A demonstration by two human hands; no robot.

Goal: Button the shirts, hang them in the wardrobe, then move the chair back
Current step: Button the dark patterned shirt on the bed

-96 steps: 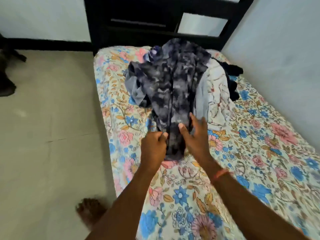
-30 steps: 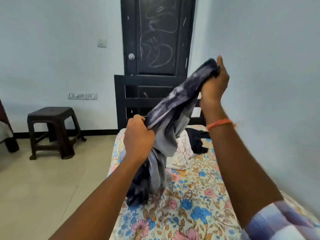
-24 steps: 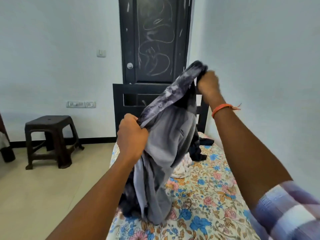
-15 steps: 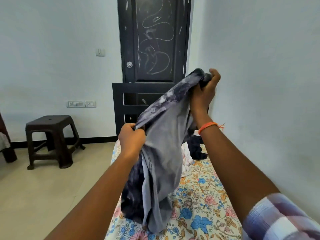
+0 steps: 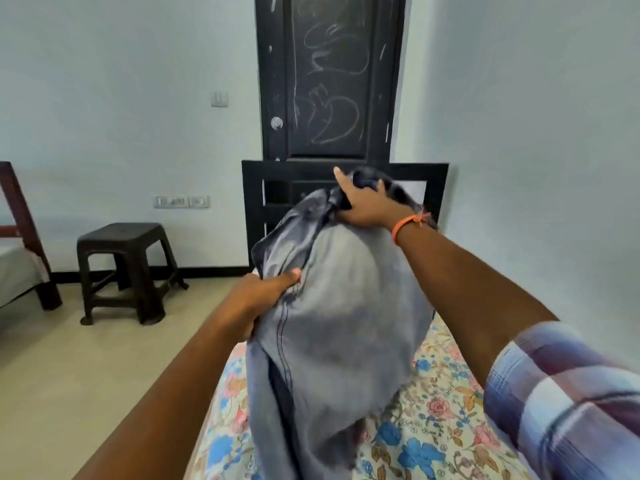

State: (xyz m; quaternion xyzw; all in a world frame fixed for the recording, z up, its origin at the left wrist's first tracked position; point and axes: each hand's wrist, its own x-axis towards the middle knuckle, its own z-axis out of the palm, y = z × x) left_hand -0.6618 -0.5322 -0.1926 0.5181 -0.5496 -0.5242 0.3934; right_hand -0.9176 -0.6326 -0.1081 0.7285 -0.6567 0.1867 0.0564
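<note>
floral-sheeted bed (image 5: 433, 427), grey shirt (image 5: 339, 341) hem touching it

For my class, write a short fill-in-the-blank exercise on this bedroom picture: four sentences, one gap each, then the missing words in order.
1. Both hands hold up a grey ____ above the bed.
2. The right hand wears an ____ band at its wrist.
3. The left hand grips the garment's edge, lower than the ____ hand.
4. A dark stool stands on the ____ by the white wall.

Missing words: shirt; orange; right; floor
</note>
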